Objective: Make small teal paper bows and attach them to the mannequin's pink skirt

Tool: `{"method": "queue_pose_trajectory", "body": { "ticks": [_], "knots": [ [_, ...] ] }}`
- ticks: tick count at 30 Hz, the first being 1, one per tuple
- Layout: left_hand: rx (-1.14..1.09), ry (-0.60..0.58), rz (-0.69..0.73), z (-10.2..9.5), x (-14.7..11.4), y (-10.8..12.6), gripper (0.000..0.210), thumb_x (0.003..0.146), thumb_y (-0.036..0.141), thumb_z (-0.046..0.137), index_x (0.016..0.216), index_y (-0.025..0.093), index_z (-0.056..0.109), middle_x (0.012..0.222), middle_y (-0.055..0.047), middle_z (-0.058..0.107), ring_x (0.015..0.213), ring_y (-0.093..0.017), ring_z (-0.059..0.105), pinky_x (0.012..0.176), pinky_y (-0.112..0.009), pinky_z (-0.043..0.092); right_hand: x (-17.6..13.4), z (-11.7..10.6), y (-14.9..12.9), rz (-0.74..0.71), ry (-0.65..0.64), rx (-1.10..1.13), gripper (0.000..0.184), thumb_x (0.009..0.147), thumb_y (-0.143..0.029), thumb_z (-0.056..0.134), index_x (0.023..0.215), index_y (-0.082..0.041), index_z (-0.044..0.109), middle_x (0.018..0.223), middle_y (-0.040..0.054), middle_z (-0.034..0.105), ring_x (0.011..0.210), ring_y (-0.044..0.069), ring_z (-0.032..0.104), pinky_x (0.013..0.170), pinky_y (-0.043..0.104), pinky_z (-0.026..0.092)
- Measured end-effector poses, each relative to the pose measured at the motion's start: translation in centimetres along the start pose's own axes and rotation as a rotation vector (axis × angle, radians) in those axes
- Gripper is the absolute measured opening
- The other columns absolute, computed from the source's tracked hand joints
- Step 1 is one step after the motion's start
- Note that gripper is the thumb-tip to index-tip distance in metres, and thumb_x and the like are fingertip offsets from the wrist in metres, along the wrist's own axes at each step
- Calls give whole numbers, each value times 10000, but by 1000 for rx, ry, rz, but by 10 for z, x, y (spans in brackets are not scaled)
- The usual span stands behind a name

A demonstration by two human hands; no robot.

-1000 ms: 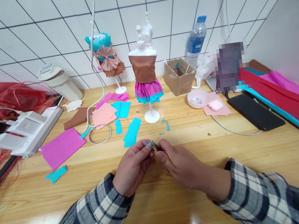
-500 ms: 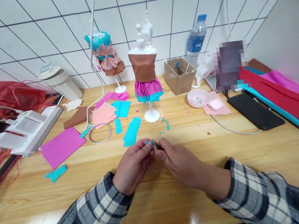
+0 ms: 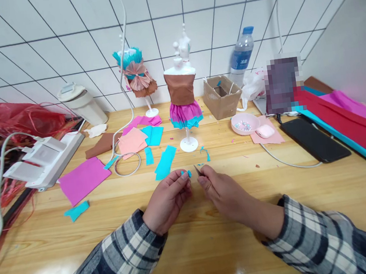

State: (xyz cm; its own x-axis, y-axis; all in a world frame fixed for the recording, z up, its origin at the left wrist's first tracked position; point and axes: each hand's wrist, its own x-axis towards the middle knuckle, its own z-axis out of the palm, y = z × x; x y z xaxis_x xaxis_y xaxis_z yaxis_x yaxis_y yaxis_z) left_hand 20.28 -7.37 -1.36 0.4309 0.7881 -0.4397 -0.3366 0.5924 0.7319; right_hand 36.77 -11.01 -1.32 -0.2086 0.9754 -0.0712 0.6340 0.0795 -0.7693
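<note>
My left hand (image 3: 169, 199) is closed in a pinch on a small piece of turquoise crepe paper (image 3: 188, 173), whose crumpled edge shows past the thumb. In my right hand (image 3: 224, 190) is a small pointed metal tool (image 3: 197, 171); the fingers hide most of it, so I cannot tell its exact kind. Its tip points at the turquoise piece, with a small gap between them. Beyond the hands stands a small white dress form (image 3: 189, 143) wearing a brown top (image 3: 181, 89) and a magenta skirt (image 3: 184, 111) with a turquoise hem.
Turquoise strips (image 3: 165, 162), a magenta sheet (image 3: 84, 180) and peach paper (image 3: 132, 142) lie to the left. A second dressed form (image 3: 140, 77) stands behind. On the right are a cardboard box (image 3: 222, 101), a pink bead bowl (image 3: 244, 123) and a black phone (image 3: 315, 139). A white cable (image 3: 129, 174) loops across the table.
The metal tool has come away from the turquoise paper, as my right hand shifted slightly to the right. The whole view has moved a little. Both grips look the same.
</note>
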Motion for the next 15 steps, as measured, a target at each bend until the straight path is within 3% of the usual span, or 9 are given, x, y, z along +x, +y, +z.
{"method": "queue_pose_trajectory", "body": {
  "ticks": [9,12,15],
  "knots": [
    [16,6,40,-5,-1,3,305,653,225,817,855,145,604,725,10,643,641,-72,594,635,-174,473,10,-21,14,110,18,-541,238,936,-429,421,992,-249,566,774,29,682,702,211,628,546,268,286],
    [140,6,79,-6,1,2,306,652,249,818,833,141,596,689,26,630,620,-66,577,612,-174,456,8,-21,16,22,150,-549,203,868,-372,550,1010,-242,612,926,60,680,892,248,606,682,312,385],
    [328,-4,124,-6,2,1,305,671,302,801,812,134,590,640,32,614,583,-64,545,554,-170,417,7,-20,14,-145,295,-372,310,830,-331,612,1122,-227,607,1066,76,643,1015,245,551,843,355,401]
  ]
}}
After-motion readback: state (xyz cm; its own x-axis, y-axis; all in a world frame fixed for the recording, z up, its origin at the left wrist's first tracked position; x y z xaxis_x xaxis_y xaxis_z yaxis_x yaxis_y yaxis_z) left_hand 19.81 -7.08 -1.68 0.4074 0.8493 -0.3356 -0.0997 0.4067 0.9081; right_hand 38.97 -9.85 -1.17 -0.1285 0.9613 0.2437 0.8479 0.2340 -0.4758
